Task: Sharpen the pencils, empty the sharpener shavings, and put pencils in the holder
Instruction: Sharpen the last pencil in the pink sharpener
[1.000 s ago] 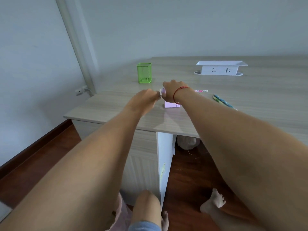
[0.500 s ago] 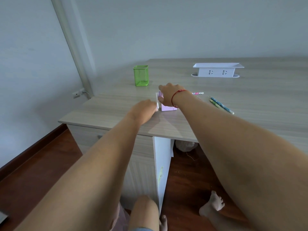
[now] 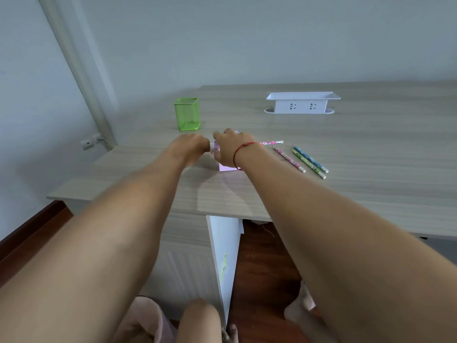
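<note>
Lifted again, my left hand point(image 3: 191, 147) pinches the crank point(image 3: 212, 146); my right hand point(image 3: 231, 149) grips the one sharpener point(image 3: 226, 167). I count four pencils point(image 3: 288, 159) and one green holder point(image 3: 187, 114).

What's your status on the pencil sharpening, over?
Left hand grips crank, right hand holds pink sharpener. One pencil sticks out behind right wrist. Three pencils loose, nothing blocks green holder.

The pencil holder point(image 3: 187, 114) stood near the desk's point(image 3: 371, 169) left edge, the socket box point(image 3: 302, 103) along its back edge, and three pencils point(image 3: 308, 163) right of the sharpener point(image 3: 226, 168).
</note>
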Action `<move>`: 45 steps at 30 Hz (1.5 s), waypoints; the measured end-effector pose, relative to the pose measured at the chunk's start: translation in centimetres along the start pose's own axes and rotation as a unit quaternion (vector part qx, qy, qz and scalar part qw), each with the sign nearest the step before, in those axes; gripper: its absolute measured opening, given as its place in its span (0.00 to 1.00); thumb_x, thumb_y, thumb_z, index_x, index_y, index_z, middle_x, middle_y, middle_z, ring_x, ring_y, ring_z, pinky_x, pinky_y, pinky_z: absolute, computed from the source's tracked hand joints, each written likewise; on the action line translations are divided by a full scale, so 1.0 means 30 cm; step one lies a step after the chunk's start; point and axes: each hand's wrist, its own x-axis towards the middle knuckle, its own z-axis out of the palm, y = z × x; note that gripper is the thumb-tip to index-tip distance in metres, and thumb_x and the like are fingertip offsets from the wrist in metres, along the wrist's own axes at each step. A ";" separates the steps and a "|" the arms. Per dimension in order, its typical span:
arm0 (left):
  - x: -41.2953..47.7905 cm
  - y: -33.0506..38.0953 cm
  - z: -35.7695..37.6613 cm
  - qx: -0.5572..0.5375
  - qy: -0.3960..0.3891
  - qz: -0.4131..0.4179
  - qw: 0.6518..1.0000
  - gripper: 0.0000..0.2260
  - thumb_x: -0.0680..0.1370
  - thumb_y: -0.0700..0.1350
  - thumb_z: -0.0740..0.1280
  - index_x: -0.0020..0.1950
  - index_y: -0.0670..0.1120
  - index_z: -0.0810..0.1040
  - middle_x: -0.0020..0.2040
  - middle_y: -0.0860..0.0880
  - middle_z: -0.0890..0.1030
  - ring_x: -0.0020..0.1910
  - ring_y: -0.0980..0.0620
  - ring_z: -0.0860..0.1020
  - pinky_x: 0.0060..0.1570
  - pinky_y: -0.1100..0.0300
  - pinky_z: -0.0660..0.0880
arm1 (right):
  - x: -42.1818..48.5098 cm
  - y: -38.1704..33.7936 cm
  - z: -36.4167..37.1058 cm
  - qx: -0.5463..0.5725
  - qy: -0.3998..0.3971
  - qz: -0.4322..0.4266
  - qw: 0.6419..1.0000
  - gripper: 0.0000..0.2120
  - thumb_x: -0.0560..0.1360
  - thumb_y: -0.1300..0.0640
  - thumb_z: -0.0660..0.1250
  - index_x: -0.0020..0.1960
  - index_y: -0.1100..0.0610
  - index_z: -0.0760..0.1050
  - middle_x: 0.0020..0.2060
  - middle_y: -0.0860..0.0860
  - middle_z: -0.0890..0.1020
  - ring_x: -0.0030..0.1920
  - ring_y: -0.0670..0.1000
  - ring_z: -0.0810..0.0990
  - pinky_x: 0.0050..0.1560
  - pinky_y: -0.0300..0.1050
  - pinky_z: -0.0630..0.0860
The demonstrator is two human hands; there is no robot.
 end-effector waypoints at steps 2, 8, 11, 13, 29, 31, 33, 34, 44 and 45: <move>0.008 -0.015 0.013 -0.012 0.027 -0.001 1.000 0.09 0.77 0.38 0.60 0.50 0.43 0.79 0.46 0.40 0.81 0.46 0.39 0.80 0.40 0.53 0.74 | 0.004 0.002 -0.005 0.004 -0.004 0.007 1.000 0.20 0.81 0.51 0.54 0.69 0.58 0.65 0.67 0.58 0.70 0.67 0.61 0.71 0.65 0.52 0.69; 0.028 -0.037 -0.031 0.013 0.108 0.012 0.994 0.10 0.78 0.35 0.59 0.53 0.42 0.78 0.45 0.37 0.80 0.46 0.35 0.80 0.34 0.52 0.69 | -0.001 0.000 -0.028 0.012 -0.027 0.028 0.999 0.19 0.81 0.52 0.53 0.70 0.56 0.66 0.67 0.58 0.70 0.67 0.62 0.71 0.66 0.54 0.71; 0.026 -0.029 -0.055 0.017 0.120 0.015 0.992 0.11 0.81 0.41 0.56 0.53 0.39 0.77 0.48 0.35 0.80 0.48 0.34 0.79 0.36 0.51 0.67 | -0.004 0.001 -0.031 0.013 -0.026 0.037 0.999 0.19 0.81 0.53 0.53 0.70 0.56 0.65 0.66 0.58 0.71 0.65 0.62 0.72 0.64 0.55 0.72; 0.017 -0.026 -0.065 0.016 0.129 0.013 0.991 0.13 0.82 0.43 0.54 0.53 0.39 0.77 0.48 0.34 0.79 0.48 0.34 0.79 0.36 0.50 0.67 | 0.001 -0.007 -0.034 0.006 -0.025 0.044 0.999 0.19 0.80 0.54 0.54 0.69 0.56 0.66 0.65 0.58 0.72 0.65 0.62 0.73 0.63 0.55 0.73; -0.200 0.111 -0.009 -0.010 0.040 -0.017 0.999 0.11 0.81 0.39 0.55 0.58 0.40 0.75 0.51 0.36 0.79 0.50 0.36 0.79 0.42 0.51 0.70 | -0.024 -0.027 -0.051 -0.022 -0.023 0.029 0.999 0.19 0.79 0.51 0.55 0.66 0.59 0.70 0.64 0.60 0.74 0.63 0.63 0.75 0.60 0.53 0.73; -0.184 0.114 -0.001 -0.016 0.001 -0.021 1.000 0.11 0.82 0.41 0.55 0.56 0.38 0.76 0.52 0.36 0.79 0.51 0.37 0.79 0.43 0.53 0.70 | -0.027 -0.022 -0.050 -0.019 -0.024 0.019 0.999 0.19 0.80 0.51 0.55 0.66 0.59 0.70 0.64 0.60 0.73 0.63 0.63 0.74 0.61 0.53 0.73; -0.159 0.110 0.019 -0.037 -0.020 -0.025 0.999 0.12 0.82 0.42 0.55 0.54 0.37 0.76 0.52 0.36 0.79 0.51 0.37 0.78 0.44 0.54 0.70 | -0.025 -0.015 -0.045 -0.020 -0.020 0.008 1.000 0.19 0.80 0.51 0.54 0.66 0.58 0.70 0.64 0.60 0.73 0.63 0.63 0.74 0.61 0.54 0.73; -0.148 0.108 0.029 -0.039 -0.030 -0.024 0.999 0.12 0.82 0.42 0.56 0.53 0.37 0.76 0.52 0.36 0.79 0.51 0.37 0.78 0.44 0.55 0.69 | -0.022 -0.013 -0.041 -0.020 -0.018 0.004 1.000 0.19 0.80 0.51 0.54 0.66 0.58 0.69 0.64 0.60 0.73 0.63 0.63 0.74 0.61 0.54 0.73; -0.013 0.025 0.011 -0.028 -0.009 -0.025 0.999 0.12 0.80 0.38 0.57 0.58 0.40 0.76 0.52 0.37 0.79 0.53 0.38 0.79 0.43 0.53 0.69 | -0.004 -0.002 -0.022 -0.003 -0.016 0.001 1.000 0.19 0.80 0.52 0.55 0.68 0.58 0.67 0.66 0.58 0.71 0.65 0.62 0.73 0.63 0.53 0.70; -0.003 0.012 0.003 -0.014 0.007 -0.018 1.000 0.11 0.79 0.37 0.57 0.55 0.40 0.78 0.50 0.38 0.79 0.51 0.38 0.79 0.41 0.53 0.70 | 0.000 0.000 -0.024 -0.002 -0.018 0.002 1.000 0.19 0.80 0.52 0.55 0.67 0.58 0.67 0.66 0.58 0.71 0.65 0.61 0.73 0.63 0.53 0.70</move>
